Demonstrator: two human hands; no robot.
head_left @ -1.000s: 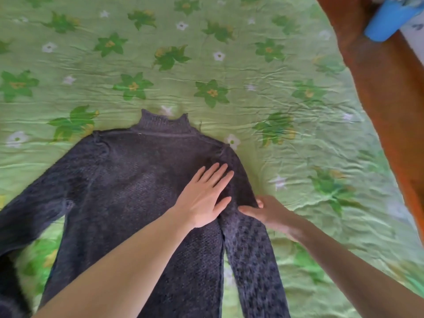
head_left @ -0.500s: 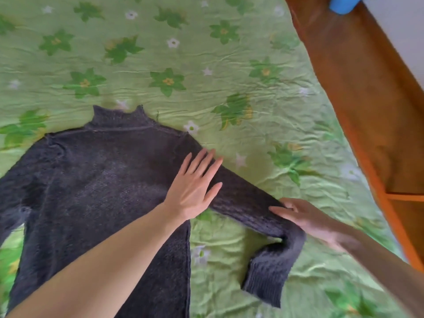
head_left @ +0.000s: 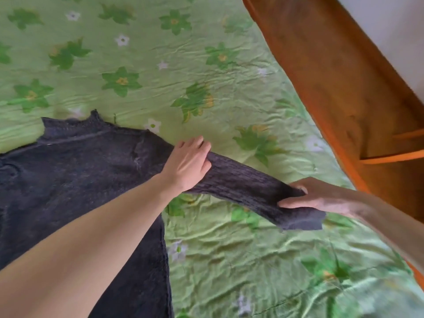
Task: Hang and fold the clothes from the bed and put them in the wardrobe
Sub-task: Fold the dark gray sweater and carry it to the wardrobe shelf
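A dark grey knitted sweater with a high collar lies flat on the bed, body to the left. Its right sleeve stretches out to the right, lifted off the sheet. My left hand grips the sleeve near the shoulder, fingers curled over its top edge. My right hand pinches the sleeve just before the cuff, thumb underneath, and the cuff hangs below it. The sweater's left side runs out of view.
The bed is covered by a wrinkled green sheet with a flower print. An orange-brown wooden bed frame runs along the right side, with a white wall behind it.
My left hand went from lying flat on the sweater to gripping the sleeve near the shoulder. My right hand pulled the sleeve out to the right and lifted it. The view shifted right.
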